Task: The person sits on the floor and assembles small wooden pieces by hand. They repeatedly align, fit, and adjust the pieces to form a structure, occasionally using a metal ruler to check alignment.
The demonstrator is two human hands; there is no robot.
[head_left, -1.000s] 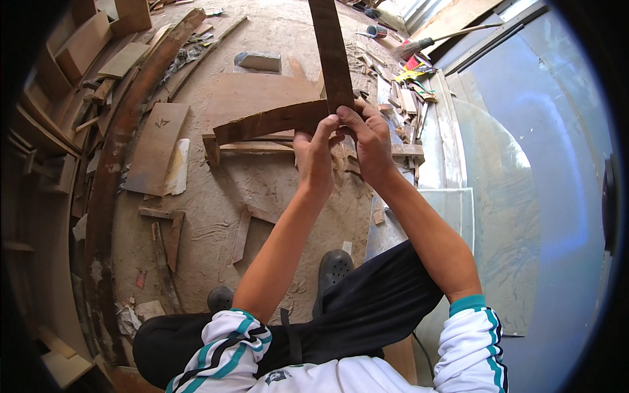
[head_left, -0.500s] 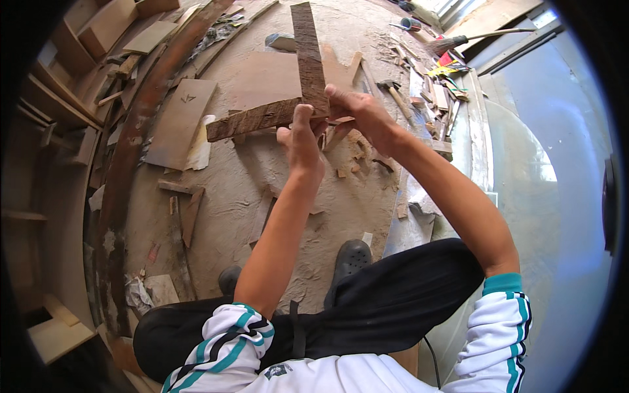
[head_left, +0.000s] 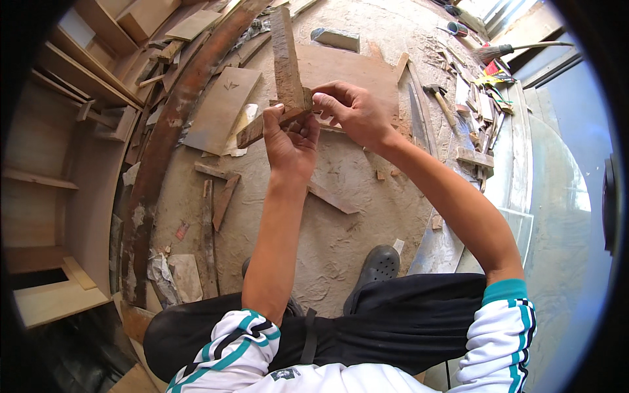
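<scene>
Turned since the earlier frame: L-shaped wood (head_left: 285, 62), raised above the floor (head_left: 334, 242). Left hand (head_left: 290, 145): grip closed on it near the corner. Right hand (head_left: 359, 116): beside that corner, grip indeterminable.

Wooden shelving (head_left: 97, 177) stands left of the dusty floor (head_left: 341, 236).

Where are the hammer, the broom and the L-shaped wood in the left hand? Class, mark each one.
Hammer (head_left: 445, 108): head view, on its wooden handle.
Broom (head_left: 493, 52): head view, on its bristled end.
L-shaped wood (head_left: 287, 69): head view, on its upright strip.
</scene>
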